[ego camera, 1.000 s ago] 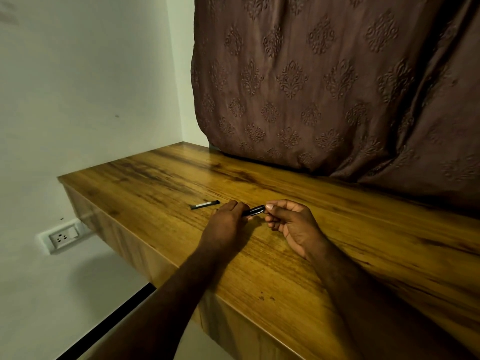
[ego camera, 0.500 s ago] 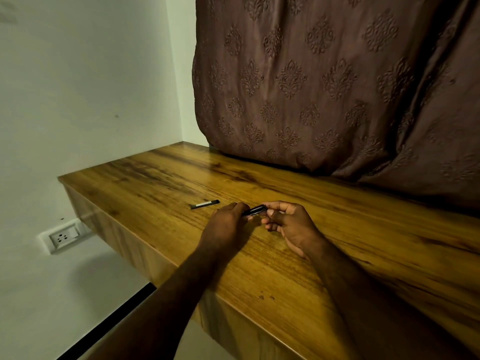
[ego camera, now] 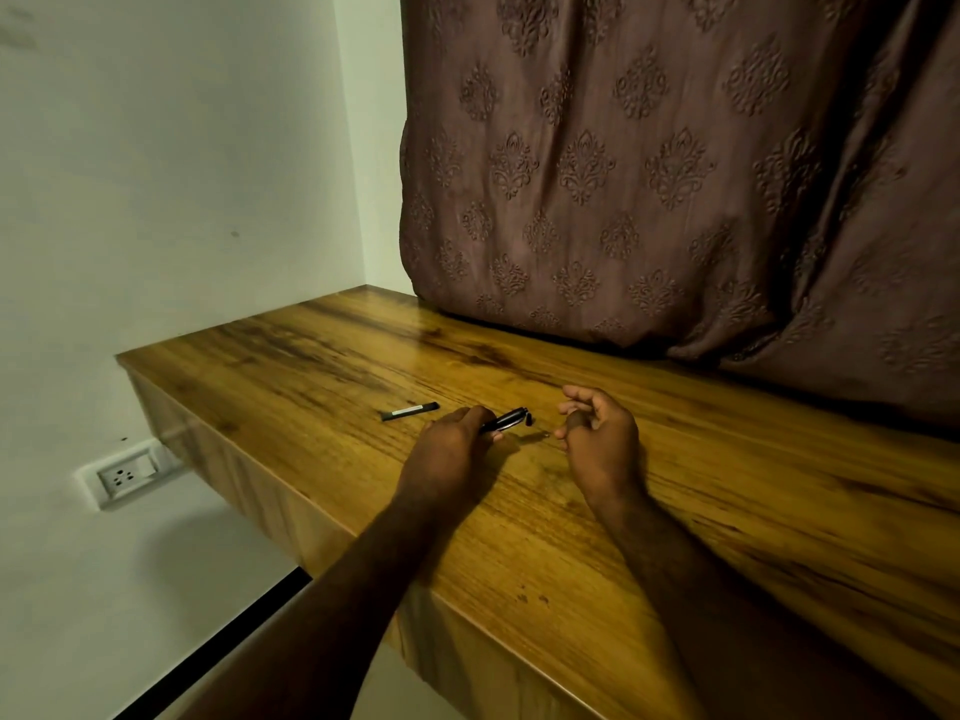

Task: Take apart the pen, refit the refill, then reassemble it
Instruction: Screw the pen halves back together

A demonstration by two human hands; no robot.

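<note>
Wood-grain tabletop (ego camera: 675,511) juts from a pale wall, with a brown patterned curtain (ego camera: 649,174) hanging down to its far edge; a wall socket (ego camera: 127,475) sits below the left edge. A person leans in from the near edge, both bare forearms over the wood. Their left hand (ego camera: 449,449) is curled around a dark pen barrel (ego camera: 506,419), which pokes out toward the right, angled slightly up off the surface; a small dark piece shows at its open tip, too small to name. Their right hand (ego camera: 600,439) hovers just beside that tip, apart from it, fingers loosely curled with thumb and forefinger close together; whether they pinch something tiny, I cannot tell. A speck lies on the wood between the hands, too small to identify. Another slim black pen part with a pale band (ego camera: 410,411) lies flat on the wood, left of the left hand and toward the left edge.

The pen looks part-dismantled, reassembly not yet done. The risk from here is loss of small parts: a spring or tip slipping from the fingers could roll along the smooth wood toward the near edge and drop; the loose part could also roll if nudged by a wrist.
</note>
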